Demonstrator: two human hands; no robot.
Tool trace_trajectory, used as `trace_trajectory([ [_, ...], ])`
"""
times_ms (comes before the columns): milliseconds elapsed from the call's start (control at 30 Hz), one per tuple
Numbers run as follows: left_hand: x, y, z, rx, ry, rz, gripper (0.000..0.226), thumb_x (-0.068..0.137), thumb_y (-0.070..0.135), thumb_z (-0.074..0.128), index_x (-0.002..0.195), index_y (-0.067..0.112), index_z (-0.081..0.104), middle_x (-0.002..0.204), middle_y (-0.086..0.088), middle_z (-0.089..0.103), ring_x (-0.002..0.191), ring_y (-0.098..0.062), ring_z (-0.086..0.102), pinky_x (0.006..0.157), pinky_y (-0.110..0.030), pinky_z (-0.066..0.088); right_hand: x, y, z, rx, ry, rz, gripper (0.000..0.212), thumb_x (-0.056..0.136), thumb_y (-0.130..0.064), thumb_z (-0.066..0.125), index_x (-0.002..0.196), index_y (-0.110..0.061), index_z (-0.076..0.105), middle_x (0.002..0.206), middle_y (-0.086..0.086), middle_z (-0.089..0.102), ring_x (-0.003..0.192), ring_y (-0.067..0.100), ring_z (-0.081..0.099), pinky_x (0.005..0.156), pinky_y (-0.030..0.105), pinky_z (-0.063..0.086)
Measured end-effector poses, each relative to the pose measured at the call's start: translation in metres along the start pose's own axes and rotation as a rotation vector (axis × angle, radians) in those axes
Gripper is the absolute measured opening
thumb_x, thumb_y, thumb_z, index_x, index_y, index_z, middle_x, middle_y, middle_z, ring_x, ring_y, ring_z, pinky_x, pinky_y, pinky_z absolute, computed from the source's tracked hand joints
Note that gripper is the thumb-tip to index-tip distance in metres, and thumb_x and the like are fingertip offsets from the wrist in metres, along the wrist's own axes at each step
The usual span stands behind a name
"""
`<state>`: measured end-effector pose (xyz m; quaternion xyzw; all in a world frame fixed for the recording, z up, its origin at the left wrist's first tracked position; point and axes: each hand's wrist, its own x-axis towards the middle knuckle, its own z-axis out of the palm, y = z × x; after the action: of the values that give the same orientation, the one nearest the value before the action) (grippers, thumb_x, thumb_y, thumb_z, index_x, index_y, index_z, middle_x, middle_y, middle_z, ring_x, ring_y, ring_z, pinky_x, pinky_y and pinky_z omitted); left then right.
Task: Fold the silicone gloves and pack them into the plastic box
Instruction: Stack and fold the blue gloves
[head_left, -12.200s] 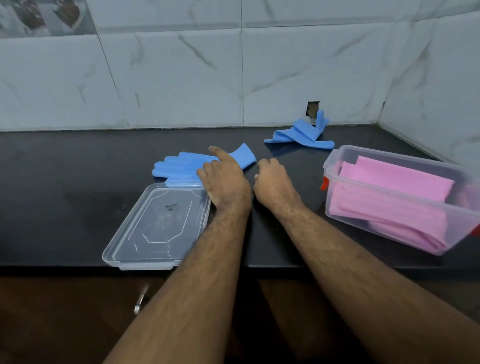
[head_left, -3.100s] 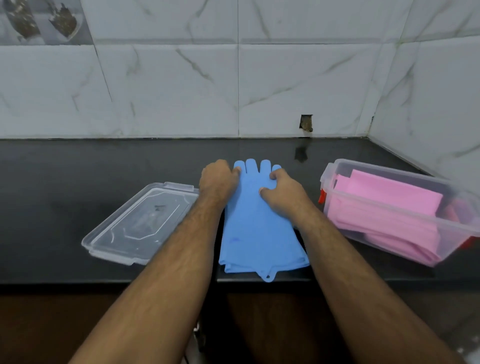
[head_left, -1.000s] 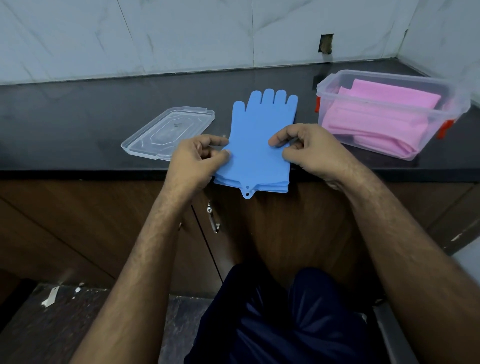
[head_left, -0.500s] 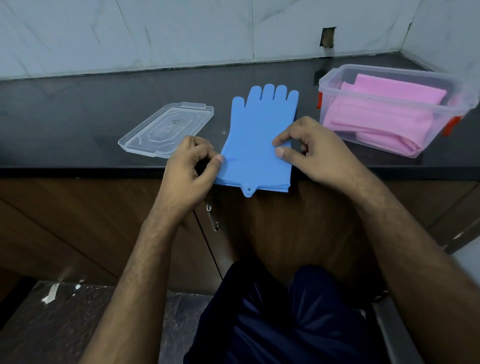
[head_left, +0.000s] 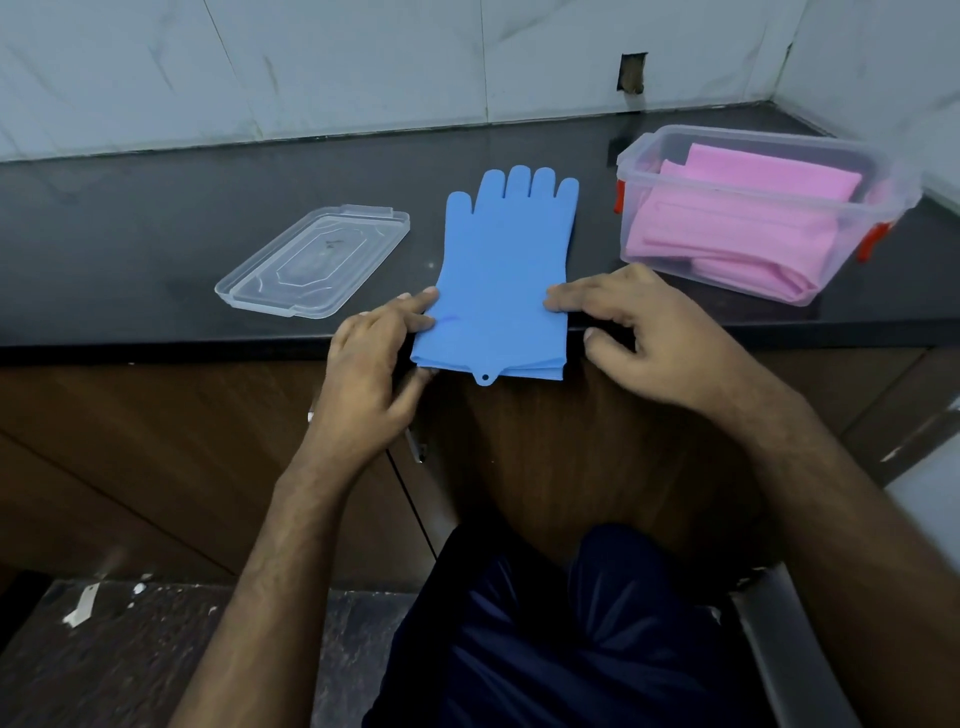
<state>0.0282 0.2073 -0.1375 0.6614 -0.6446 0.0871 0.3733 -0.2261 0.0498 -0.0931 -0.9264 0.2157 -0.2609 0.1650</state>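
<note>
Two blue silicone gloves (head_left: 506, 260) lie stacked flat on the black counter (head_left: 156, 234), fingers toward the wall and cuffs hanging over the front edge. My left hand (head_left: 369, 374) pinches the left edge of the cuffs, fingers on top and thumb underneath. My right hand (head_left: 654, 332) presses its fingertips on the right edge, and its thumb stays just clear of the gloves. At the right stands the clear plastic box (head_left: 631, 218) with red latches, holding folded pink gloves (head_left: 737, 223).
The box's clear lid (head_left: 317, 260) lies upside up on the counter left of the gloves. Marble wall tiles close off the back and the right corner. Brown cabinet doors (head_left: 156, 441) are below the counter edge, and my legs are in front of them.
Both hands have shifted their hold at the cuff edges: the fingers of each now lie flatter on the gloves. The gloves, box and lid stay in place. Earlier I laid the gloves on top of each other.
</note>
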Motion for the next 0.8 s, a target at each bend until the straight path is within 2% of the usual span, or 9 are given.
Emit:
trace_trajectory([
  [100,-0.001,0.000,0.009,-0.002,0.072,-0.018,0.042,0.082,0.002,0.065,0.119,0.019,0.055,0.149,0.012,0.055,0.140,-0.002,0.044,0.115,-0.022,0.022,-0.005,0.000,0.002,-0.089,-0.048,-0.052,0.052,0.091,-0.020,0.065,0.142,-0.028,0.057,0.143,-0.012,0.055,0.120,0.012,0.044,0.102,0.033,0.040],
  [167,-0.003,-0.003,0.010,0.016,0.072,-0.015,0.051,0.079,-0.005,0.070,0.122,0.021,0.054,0.151,0.012,0.054,0.142,-0.006,0.044,0.116,-0.022,0.020,-0.006,0.002,0.005,-0.148,-0.053,-0.065,0.053,0.092,-0.025,0.068,0.143,-0.030,0.055,0.144,-0.012,0.054,0.118,0.011,0.042,0.102,0.037,0.041],
  [267,-0.003,-0.004,0.011,0.031,0.088,-0.002,0.061,0.074,-0.015,0.066,0.122,0.020,0.055,0.151,0.010,0.054,0.142,-0.010,0.046,0.117,-0.026,0.023,-0.005,0.004,0.013,-0.198,0.042,-0.099,0.048,0.092,-0.021,0.070,0.139,-0.027,0.060,0.137,-0.009,0.059,0.104,0.010,0.040,0.093,0.041,0.044],
  [333,-0.002,0.000,0.013,0.023,0.138,-0.003,0.055,0.074,-0.018,0.064,0.117,0.016,0.059,0.147,0.008,0.058,0.138,-0.010,0.051,0.115,-0.029,0.028,-0.005,0.003,0.021,-0.226,0.134,-0.112,0.042,0.091,-0.019,0.070,0.133,-0.024,0.065,0.132,-0.008,0.063,0.097,0.010,0.039,0.086,0.044,0.046],
  [433,0.001,0.007,0.011,-0.050,0.220,0.008,0.039,0.081,-0.013,0.065,0.110,0.012,0.064,0.137,0.009,0.063,0.125,-0.005,0.058,0.105,-0.043,0.044,-0.006,0.002,0.030,-0.226,0.262,-0.120,0.034,0.089,-0.010,0.068,0.122,-0.019,0.072,0.123,-0.005,0.069,0.092,0.016,0.048,0.078,0.046,0.047],
  [500,0.002,0.012,0.011,-0.112,0.236,0.038,0.031,0.084,-0.012,0.062,0.107,0.008,0.066,0.133,0.006,0.066,0.129,-0.009,0.057,0.104,-0.044,0.048,-0.006,0.004,0.033,-0.192,0.311,-0.138,0.032,0.088,-0.001,0.065,0.115,-0.015,0.074,0.116,-0.002,0.072,0.089,0.021,0.052,0.075,0.048,0.048],
  [600,-0.006,0.021,0.017,-0.164,0.207,-0.010,0.022,0.091,-0.007,0.057,0.109,0.004,0.065,0.132,-0.003,0.068,0.141,-0.016,0.051,0.113,-0.048,0.041,-0.009,0.006,0.031,-0.156,0.304,-0.165,0.036,0.085,0.008,0.061,0.113,-0.011,0.074,0.111,0.001,0.072,0.086,0.023,0.052,0.073,0.049,0.048],
  [700,-0.012,0.032,0.023,-0.221,0.221,-0.095,0.021,0.101,-0.001,0.052,0.118,0.004,0.063,0.132,0.001,0.066,0.141,-0.012,0.050,0.119,-0.055,0.034,-0.010,0.006,0.024,-0.133,0.254,-0.174,0.039,0.083,0.011,0.057,0.112,-0.010,0.073,0.107,0.003,0.069,0.087,0.023,0.051,0.074,0.048,0.049],
  [800,-0.007,0.040,0.024,-0.203,0.261,-0.099,0.019,0.103,0.003,0.049,0.116,0.003,0.064,0.124,0.002,0.069,0.136,-0.013,0.056,0.126,-0.041,0.024,-0.008,0.004,0.017,-0.068,0.217,-0.175,0.038,0.082,0.009,0.062,0.113,-0.010,0.072,0.109,0.004,0.064,0.096,0.024,0.056,0.081,0.043,0.050],
])
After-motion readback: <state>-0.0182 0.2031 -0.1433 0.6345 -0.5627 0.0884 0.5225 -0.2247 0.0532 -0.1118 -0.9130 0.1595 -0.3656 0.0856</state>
